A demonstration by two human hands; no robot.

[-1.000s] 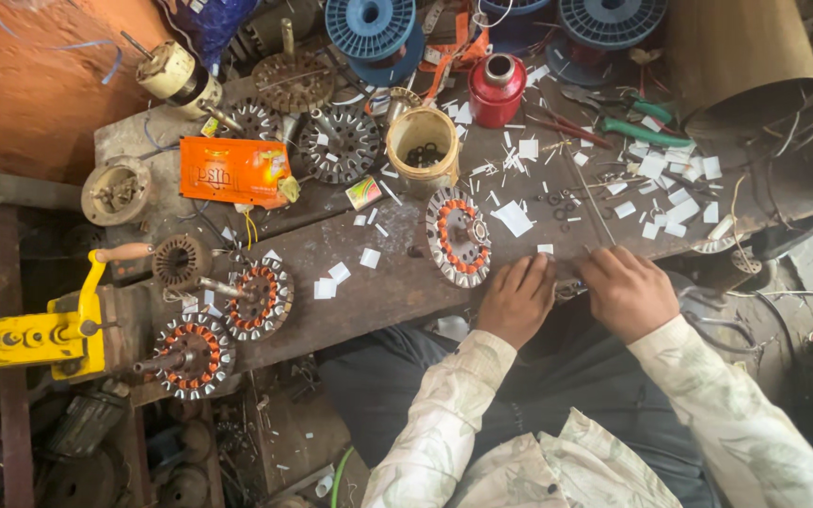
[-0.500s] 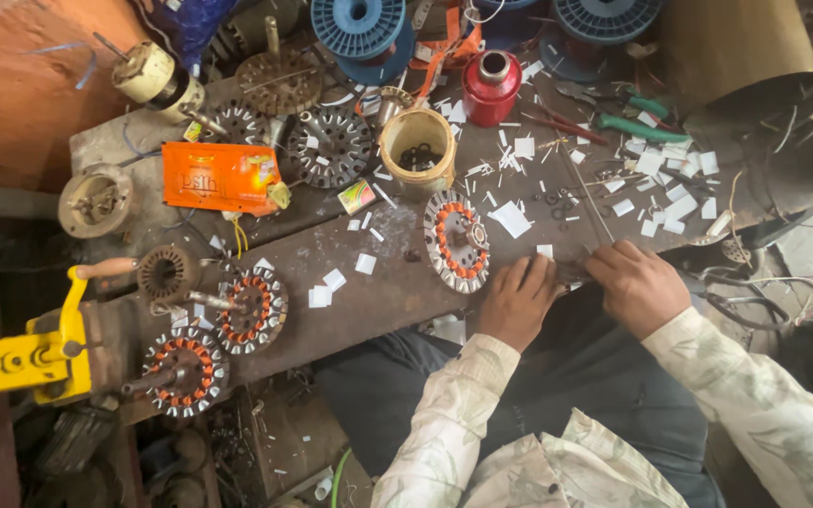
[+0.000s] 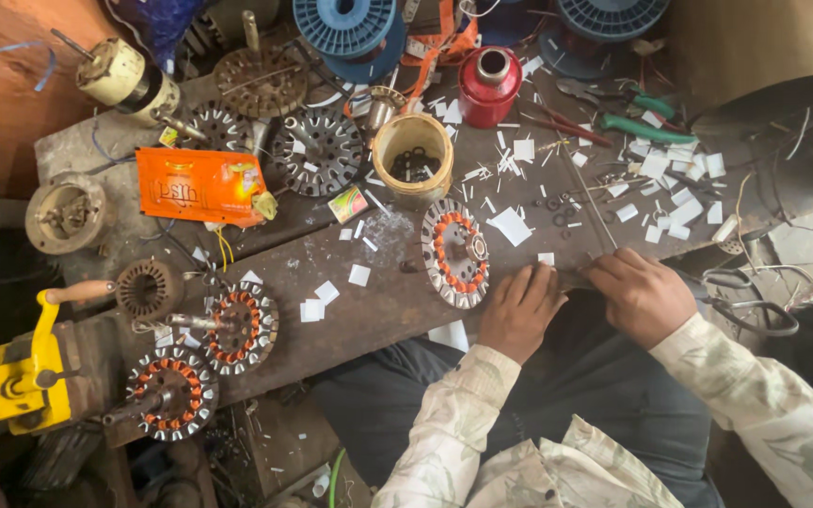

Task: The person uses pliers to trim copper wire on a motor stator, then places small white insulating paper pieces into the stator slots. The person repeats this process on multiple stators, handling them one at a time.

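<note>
Down at the workbench's (image 3: 369, 310) near edge, both hands are meeting: the left hand (image 3: 519, 310) and right hand (image 3: 642, 296) are pinching something too small to identify. Just beside the left hand, a copper-wound stator (image 3: 455, 252) is lying flat, white paper slips (image 3: 510, 226) scattering beyond it.

The workbench (image 3: 378, 301) is dark, rough wood, dusty and scuffed. The round motor core (image 3: 454, 252) beside the left hand (image 3: 519, 310) is dull grey metal wound with shiny orange copper wire. White paper scraps (image 3: 512, 226) look matt and thin. The red can (image 3: 489, 87) is glossy metal. The blue spool (image 3: 345, 26) is smooth plastic. The orange packet (image 3: 201, 186) is shiny foil. The yellow tool (image 3: 11, 388) has painted, chipped metal. The sleeves (image 3: 463, 423) are soft printed cloth.
</note>
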